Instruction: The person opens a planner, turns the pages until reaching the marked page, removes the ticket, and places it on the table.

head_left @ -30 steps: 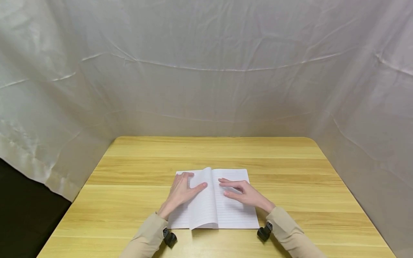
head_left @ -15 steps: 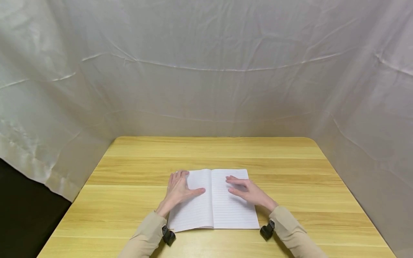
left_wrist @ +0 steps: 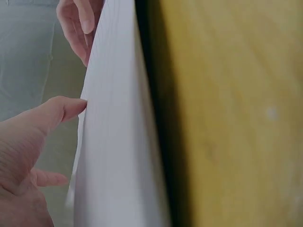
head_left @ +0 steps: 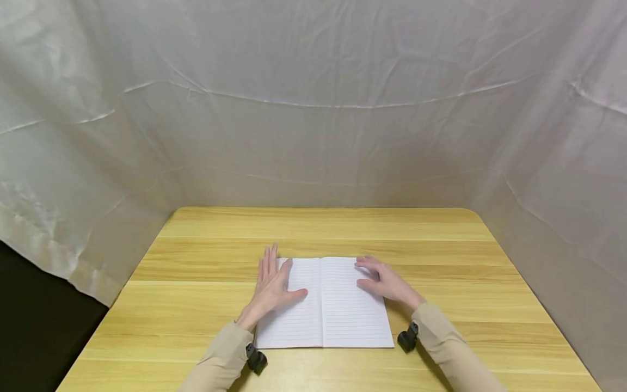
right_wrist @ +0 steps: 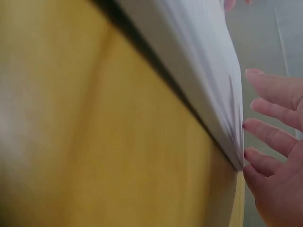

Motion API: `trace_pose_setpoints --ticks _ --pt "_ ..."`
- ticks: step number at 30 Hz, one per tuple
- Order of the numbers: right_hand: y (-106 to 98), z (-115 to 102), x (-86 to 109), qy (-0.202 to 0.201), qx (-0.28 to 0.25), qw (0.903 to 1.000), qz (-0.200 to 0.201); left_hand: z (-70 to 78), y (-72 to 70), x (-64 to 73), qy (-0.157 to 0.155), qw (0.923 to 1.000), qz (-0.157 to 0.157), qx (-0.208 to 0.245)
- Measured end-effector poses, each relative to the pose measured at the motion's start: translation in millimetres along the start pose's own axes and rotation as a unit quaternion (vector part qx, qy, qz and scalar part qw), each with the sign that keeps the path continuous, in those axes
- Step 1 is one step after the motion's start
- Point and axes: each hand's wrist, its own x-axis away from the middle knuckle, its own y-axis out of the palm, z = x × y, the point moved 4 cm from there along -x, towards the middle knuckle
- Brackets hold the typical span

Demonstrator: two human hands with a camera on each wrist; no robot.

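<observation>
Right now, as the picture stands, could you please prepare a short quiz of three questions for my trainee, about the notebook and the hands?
1. True or false: the notebook lies open on the table.
2. In the head view, the left hand is nearer to which page: A) left, B) right?
3. Fill in: the right page carries printed ____.

Key: 1. True. 2. A. 3. Lines.

The left hand (left_wrist: pixel 23 151) sits at eight o'clock, its thumb (left_wrist: pixel 52 113) reaching the notebook (left_wrist: pixel 111 137), which runs from twelve to six; right hand (left_wrist: pixel 71 23) at eleven, curtain (left_wrist: pixel 23 56) ten, wooden table (left_wrist: pixel 236 118) three.
</observation>
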Motion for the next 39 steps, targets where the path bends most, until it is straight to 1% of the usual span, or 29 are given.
trace_pose_setpoints --ticks 1,3,5,8,11,13,16,19,23,29,39 --pt "-2 2 -1.2 0.000 0.005 1.0000 0.000 0.7 -0.1 0.2 0.006 1.0000 0.000 -0.003" --pt "-4 5 -4.4 0.001 0.017 0.9999 0.001 2.1 0.1 0.6 0.016 0.9997 -0.011 -0.011" --pt "-7 9 -7.5 0.003 0.031 0.9995 0.001 4.1 0.3 1.3 0.031 0.9990 -0.032 -0.008" --pt "-10 14 -12.0 0.010 0.053 0.9985 0.004 6.8 2.8 2.3 0.060 0.9949 -0.081 0.003" --pt "-13 20 -15.3 0.026 0.063 0.9977 0.004 8.5 6.4 3.2 0.085 0.9870 -0.135 0.016" --pt "-14 23 -17.1 0.036 0.071 0.9968 -0.003 9.0 8.3 3.4 0.092 0.9815 -0.166 0.018" --pt "-15 26 -19.1 0.048 0.075 0.9958 -0.018 8.3 10.0 3.3 0.090 0.9768 -0.193 0.028" --pt "-16 27 -20.2 0.050 0.071 0.9959 -0.028 7.0 10.6 3.2 0.082 0.9740 -0.210 0.025" --pt "-17 27 -21.1 0.046 0.062 0.9966 -0.030 6.9 10.3 3.0 0.082 0.9704 -0.227 0.003" --pt "-18 29 -21.9 0.042 0.073 0.9961 -0.026 6.6 8.5 2.4 0.080 0.9699 -0.230 -0.007" --pt "-18 28 -23.0 0.040 0.069 0.9967 -0.013 5.4 7.7 3.7 0.074 0.9697 -0.233 -0.002"
